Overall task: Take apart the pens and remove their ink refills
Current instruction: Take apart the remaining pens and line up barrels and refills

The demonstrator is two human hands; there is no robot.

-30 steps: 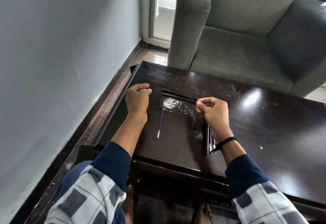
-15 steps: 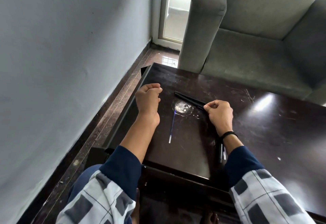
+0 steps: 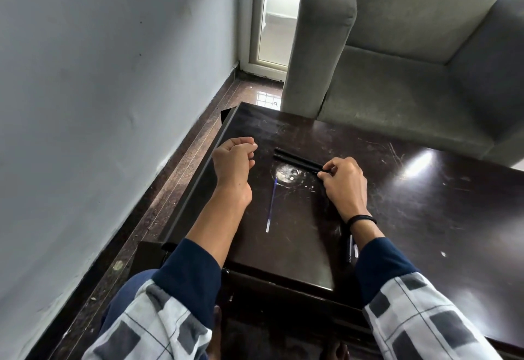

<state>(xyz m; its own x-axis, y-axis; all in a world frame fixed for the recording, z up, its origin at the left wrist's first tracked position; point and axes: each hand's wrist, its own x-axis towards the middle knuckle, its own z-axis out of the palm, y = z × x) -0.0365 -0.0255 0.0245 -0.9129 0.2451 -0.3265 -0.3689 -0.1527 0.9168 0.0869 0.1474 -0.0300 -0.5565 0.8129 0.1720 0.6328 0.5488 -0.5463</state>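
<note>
Much as half a second ago: two slim black pens side by side on the far-left part of the dark table, slanting from far left to near right, pinched as before at the near-right end by the thumb and curled fingers of the right hand. Matte and thin, touching or nearly touching along the length; cannot tell whether tips or caps are on. Just nearer, loose on the tabletop and unmoved since then, a clear refill with blue ink, its far end close to a bright round reflection. To the left, apart from the pens, the left hand over the table's left edge, clenched as it was, fingers folded toward the palm, nothing visible inside. Under the right wrist and its black band, a few more pens, hidden by the forearm more than a second ago. Beyond the table, a grey armchair; at left, a pale wall.
</note>
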